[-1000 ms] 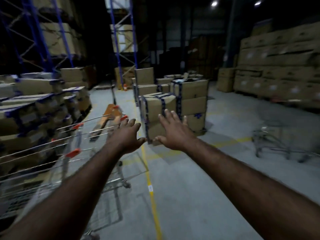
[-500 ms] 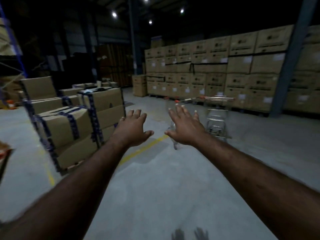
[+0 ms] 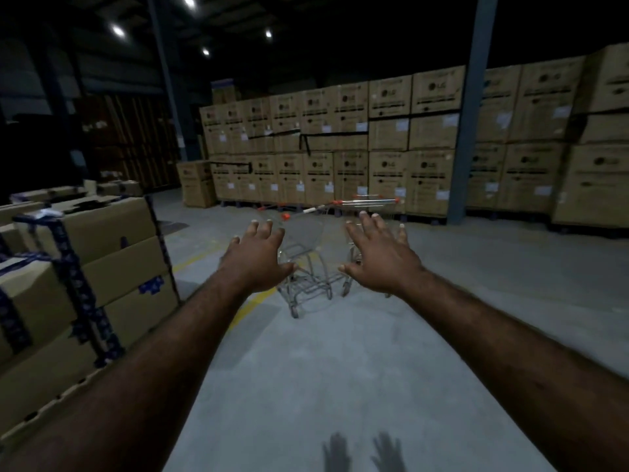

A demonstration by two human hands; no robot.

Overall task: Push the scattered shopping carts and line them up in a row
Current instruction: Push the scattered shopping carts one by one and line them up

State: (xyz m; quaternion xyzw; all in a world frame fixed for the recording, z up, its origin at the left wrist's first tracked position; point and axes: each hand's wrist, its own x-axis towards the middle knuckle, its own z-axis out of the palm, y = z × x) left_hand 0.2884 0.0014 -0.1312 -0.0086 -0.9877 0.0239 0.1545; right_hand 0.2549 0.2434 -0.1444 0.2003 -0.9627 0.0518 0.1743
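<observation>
Shopping carts (image 3: 304,235) are seen loose on the floor (image 3: 340,369) ahead, not yet reached.
Left hand (image 3: 257,259) and right hand (image 3: 382,259) are stretched out, fingers (image 3: 367,223) spread, nothing gripped; the lining-up is judged unfinished.

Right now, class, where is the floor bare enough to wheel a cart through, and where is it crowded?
Bare concrete floor spreads from underfoot up to the shopping carts, and on to the right of them toward the blue pillar. Crowded: strapped boxes along the left, the carton wall behind the carts.

You have a left hand (image 3: 258,264) and a right hand (image 3: 381,260) out, two shopping carts (image 3: 306,240) far ahead, four ceiling lights (image 3: 117,30).
</observation>
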